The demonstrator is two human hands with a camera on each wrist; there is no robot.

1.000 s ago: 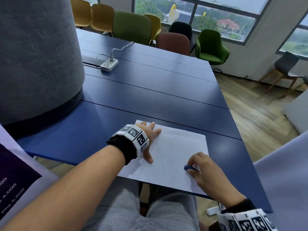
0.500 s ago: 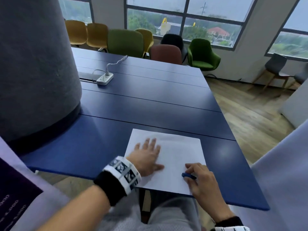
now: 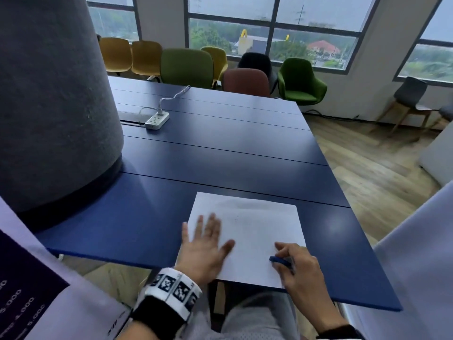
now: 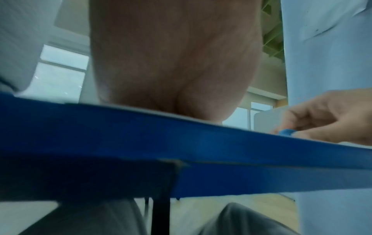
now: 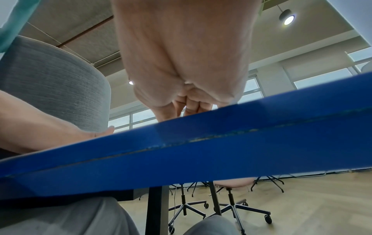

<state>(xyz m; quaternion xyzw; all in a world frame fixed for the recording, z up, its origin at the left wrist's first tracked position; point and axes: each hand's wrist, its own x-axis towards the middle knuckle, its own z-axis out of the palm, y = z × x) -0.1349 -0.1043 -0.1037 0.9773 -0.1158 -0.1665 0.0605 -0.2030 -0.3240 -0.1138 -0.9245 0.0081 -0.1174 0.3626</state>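
Observation:
A white sheet of paper (image 3: 255,231) lies near the front edge of the blue table (image 3: 220,153). My left hand (image 3: 204,241) lies flat on the sheet's left side, fingers spread and straight; it is blurred. My right hand (image 3: 294,263) rests on the sheet's lower right part, its fingers curled round a small blue object (image 3: 279,260). The blue object (image 4: 286,132) also shows in the left wrist view, pinched in the right hand (image 4: 330,117). In the right wrist view the curled fingers (image 5: 189,106) sit just above the table edge (image 5: 201,143).
A large grey cylindrical column (image 3: 49,99) rises through the table at the left. A white power strip (image 3: 157,120) with its cable lies further back. Coloured chairs (image 3: 187,67) line the far side under the windows. Wooden floor (image 3: 372,168) is at the right.
My left hand has slid back along the sheet toward me, from its upper left down to its lower left. The head view has tilted up. My right hand keeps the blue object.

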